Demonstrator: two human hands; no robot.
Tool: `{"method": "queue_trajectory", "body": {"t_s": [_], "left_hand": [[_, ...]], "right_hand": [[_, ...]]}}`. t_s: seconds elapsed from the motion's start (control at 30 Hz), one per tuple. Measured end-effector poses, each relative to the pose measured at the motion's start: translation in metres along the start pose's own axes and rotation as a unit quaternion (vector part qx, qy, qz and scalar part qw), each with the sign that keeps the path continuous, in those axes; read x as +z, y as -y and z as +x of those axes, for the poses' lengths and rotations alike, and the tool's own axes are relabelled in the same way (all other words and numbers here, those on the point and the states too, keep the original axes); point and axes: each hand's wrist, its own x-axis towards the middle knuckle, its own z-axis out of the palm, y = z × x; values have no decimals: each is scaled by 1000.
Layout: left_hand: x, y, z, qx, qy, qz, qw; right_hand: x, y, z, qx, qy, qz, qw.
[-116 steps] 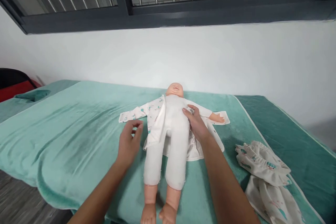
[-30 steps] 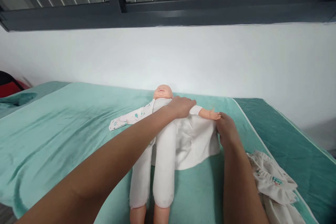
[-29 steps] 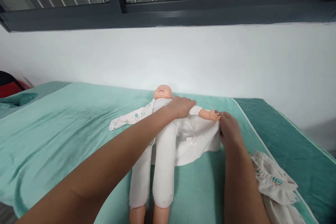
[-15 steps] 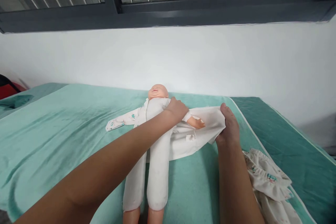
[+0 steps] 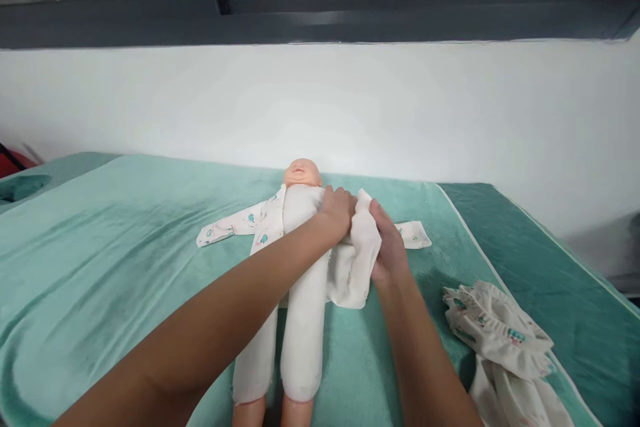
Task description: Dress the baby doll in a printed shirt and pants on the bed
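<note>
A baby doll [image 5: 303, 213] with a white cloth body lies on its back, head toward the wall. A white baby shirt [image 5: 270, 220] with a small green print is spread around it, one sleeve over the doll's arm on the left. My left hand [image 5: 340, 208] is closed around the doll's other arm near the shoulder; that arm's lower part is hidden. Close beside it, my right hand [image 5: 390, 243] grips the shirt's loose front panel, bunched and raised. The shirt's other sleeve end [image 5: 414, 235] sticks out flat beyond my right hand.
Crumpled printed baby clothing [image 5: 505, 333] lies to the right of my right forearm. Green sheets [image 5: 150, 247] cover the bed, with a darker green strip [image 5: 540, 280] on the right. Behind stand a white wall [image 5: 320, 107] and a barred window with a dark frame [image 5: 350, 23].
My right hand has moved left toward my left hand, folding the stretched shirt panel. The doll's small hand has gone out of sight, and the sleeve end on the right has come into view.
</note>
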Motion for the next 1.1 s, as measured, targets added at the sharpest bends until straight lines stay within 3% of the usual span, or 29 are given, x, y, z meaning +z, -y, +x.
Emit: {"method": "queue_trajectory", "body": {"t_s": [0.07,0.13,0.2,0.27,0.37,0.5,0.6,0.67,0.73,0.8,0.9,1.0,1.1], "left_hand": [[-2,13,-3,13,-19,-32,999],[-8,29,-5,72,-28,-122,989],[-14,46,-8,162,-17,-265,951],[-18,63,-9,208,-19,-384,899],[-18,86,-14,133,-122,-420,889],[0,109,-29,-23,-271,-357,893],[16,113,-46,-77,-332,-342,876],[23,109,-59,-91,-354,-381,849],[28,100,-77,-108,-353,-448,814],[34,91,-101,-118,-334,-508,785],[53,80,-148,-116,-340,-535,765],[84,75,-197,-139,-340,-551,749],[109,73,-229,-165,-262,-602,736]], "right_hand": [[2,-3,0,6,21,36,999],[3,-2,-2,4,52,9,999],[4,2,-6,2,99,-29,995],[4,6,-10,-5,138,-69,988],[6,10,-15,2,201,-129,971],[8,9,-21,2,268,-256,929],[12,7,-28,-86,247,-438,860],[16,3,-35,-159,229,-536,797],[18,-3,-41,-210,209,-576,762],[15,-13,-47,-238,166,-573,766],[0,-31,-60,-254,73,-541,798],[-20,-45,-75,-190,-9,-535,823],[-29,-50,-89,-117,-53,-554,823]]}}
